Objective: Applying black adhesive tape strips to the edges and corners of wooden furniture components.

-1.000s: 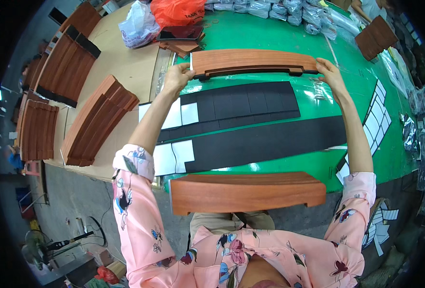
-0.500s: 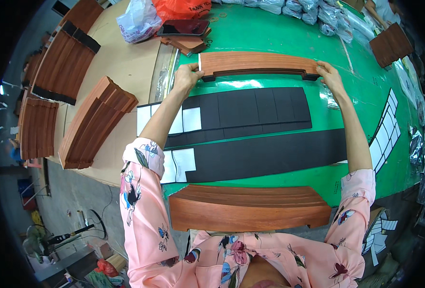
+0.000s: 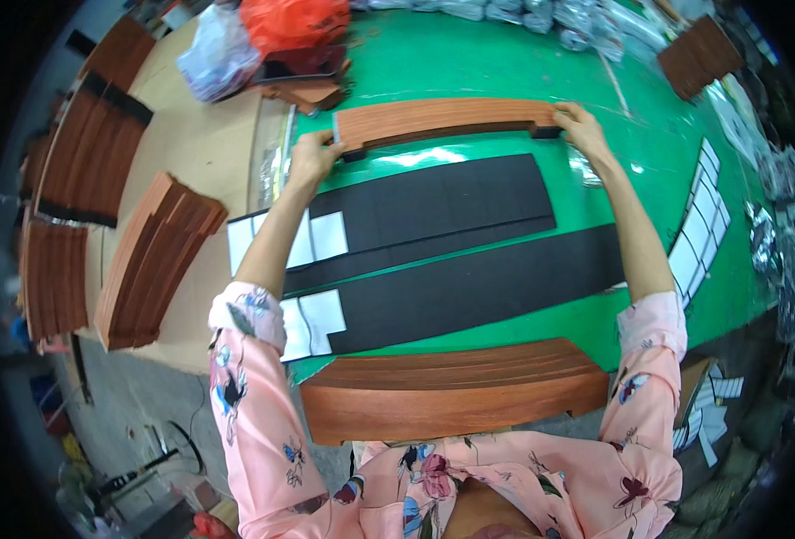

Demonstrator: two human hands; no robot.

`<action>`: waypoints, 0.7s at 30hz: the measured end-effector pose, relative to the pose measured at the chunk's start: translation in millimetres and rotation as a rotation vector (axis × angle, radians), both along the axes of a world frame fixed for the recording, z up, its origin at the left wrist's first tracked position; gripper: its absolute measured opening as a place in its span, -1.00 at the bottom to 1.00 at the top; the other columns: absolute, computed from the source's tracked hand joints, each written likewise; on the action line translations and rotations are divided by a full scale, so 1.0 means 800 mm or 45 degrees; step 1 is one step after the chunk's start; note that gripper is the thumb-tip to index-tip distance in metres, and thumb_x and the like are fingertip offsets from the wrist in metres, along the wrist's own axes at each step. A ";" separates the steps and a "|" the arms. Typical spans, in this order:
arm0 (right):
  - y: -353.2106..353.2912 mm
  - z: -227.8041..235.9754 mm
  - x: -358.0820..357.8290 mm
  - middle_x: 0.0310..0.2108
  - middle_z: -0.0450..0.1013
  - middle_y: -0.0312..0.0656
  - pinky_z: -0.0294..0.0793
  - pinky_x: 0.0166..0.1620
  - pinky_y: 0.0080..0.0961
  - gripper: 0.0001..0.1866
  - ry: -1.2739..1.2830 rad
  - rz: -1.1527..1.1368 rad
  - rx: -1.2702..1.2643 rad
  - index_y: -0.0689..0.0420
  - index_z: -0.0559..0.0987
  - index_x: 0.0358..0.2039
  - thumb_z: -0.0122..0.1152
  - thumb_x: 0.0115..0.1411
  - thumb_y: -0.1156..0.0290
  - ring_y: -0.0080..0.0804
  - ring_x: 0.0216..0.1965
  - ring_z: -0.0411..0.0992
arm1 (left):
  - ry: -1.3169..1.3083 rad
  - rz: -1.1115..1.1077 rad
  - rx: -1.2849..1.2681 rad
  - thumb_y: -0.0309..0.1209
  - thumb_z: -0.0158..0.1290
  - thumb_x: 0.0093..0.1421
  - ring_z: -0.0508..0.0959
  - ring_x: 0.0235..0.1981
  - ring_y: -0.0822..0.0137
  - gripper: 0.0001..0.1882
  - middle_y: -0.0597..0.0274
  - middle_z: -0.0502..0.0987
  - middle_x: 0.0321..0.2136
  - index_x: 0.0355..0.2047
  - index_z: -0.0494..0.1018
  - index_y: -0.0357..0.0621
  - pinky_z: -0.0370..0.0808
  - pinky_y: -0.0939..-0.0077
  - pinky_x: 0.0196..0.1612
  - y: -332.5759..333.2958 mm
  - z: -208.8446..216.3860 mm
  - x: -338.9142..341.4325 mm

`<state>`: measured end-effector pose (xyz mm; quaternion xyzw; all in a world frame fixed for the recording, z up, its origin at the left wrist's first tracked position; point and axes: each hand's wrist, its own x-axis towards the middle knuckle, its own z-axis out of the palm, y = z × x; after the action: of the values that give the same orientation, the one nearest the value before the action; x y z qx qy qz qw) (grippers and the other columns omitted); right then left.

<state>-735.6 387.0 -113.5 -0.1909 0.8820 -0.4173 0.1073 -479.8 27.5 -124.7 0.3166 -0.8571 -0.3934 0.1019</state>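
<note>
A curved reddish-brown wooden board spans between my two hands over the far part of the green table. My left hand is closed on its left end, and my right hand grips the right end. Black blocks show under both ends of the board. Nearer me lie two long black foam sheets, with white pieces at their left ends. At the table's near edge, against my body, rests a stack of similar curved wooden boards.
More wooden board stacks stand at the left on tan board. A phone, a white bag and an orange bag sit at the far left. A white cut sheet and clear-wrapped packs line the right and far edges.
The whole view has shifted and turned a little, so most things sit further left. Both hands keep hold of the wooden board, and less of its dark underside shows now.
</note>
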 end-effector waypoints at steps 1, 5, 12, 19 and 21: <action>-0.001 0.000 -0.004 -0.05 0.42 -0.03 0.31 0.03 -0.41 -0.53 0.006 0.019 0.093 0.13 0.44 0.00 0.04 0.12 0.16 -0.20 -0.01 0.38 | 0.007 -0.003 -0.005 -0.37 0.13 0.04 0.49 -0.48 0.30 -0.76 0.05 0.53 -0.49 -0.31 0.51 -0.24 0.39 0.40 -0.34 -0.004 -0.005 0.001; 0.005 0.011 0.004 -0.02 0.40 -0.03 0.27 0.07 -0.41 -0.49 -0.050 0.006 0.100 0.14 0.37 0.06 0.00 0.15 0.13 -0.19 0.04 0.34 | -0.038 -0.018 0.028 -0.35 0.07 0.11 0.55 -0.34 0.27 -0.64 0.05 0.56 -0.33 -0.09 0.45 -0.24 0.42 0.45 -0.23 0.004 0.001 -0.003; 0.028 0.033 0.025 0.03 0.36 0.00 0.24 0.10 -0.38 -0.45 -0.007 0.031 0.058 0.20 0.31 0.10 0.01 0.18 0.15 -0.17 0.09 0.29 | -0.147 -0.191 0.181 -0.20 -0.11 0.26 0.47 -0.16 0.34 -0.46 0.13 0.40 -0.01 0.19 0.14 -0.17 0.37 0.41 -0.15 0.001 0.053 0.053; 0.112 0.162 0.163 -0.22 0.47 -0.19 0.33 -0.12 -0.63 -0.68 0.145 0.324 -0.041 0.27 0.50 -0.16 -0.04 0.26 0.28 -0.52 -0.23 0.39 | 0.063 -0.463 0.019 -0.36 -0.09 0.25 0.49 -0.17 0.37 -0.63 0.08 0.49 -0.12 0.03 0.35 -0.25 0.40 0.51 -0.10 0.082 0.183 0.226; 0.167 0.168 0.217 -0.24 0.48 -0.20 0.33 -0.11 -0.61 -0.69 0.090 0.343 0.007 0.29 0.51 -0.21 -0.07 0.28 0.29 -0.52 -0.23 0.39 | 0.041 -0.489 -0.018 -0.40 -0.07 0.23 0.47 -0.17 0.39 -0.67 0.14 0.50 -0.13 -0.01 0.38 -0.23 0.39 0.53 -0.11 0.116 0.193 0.277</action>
<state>-561.9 520.6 20.9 -0.3217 0.8527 -0.3899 0.1318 -258.0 120.5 29.9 0.1401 -0.9029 -0.4044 0.0409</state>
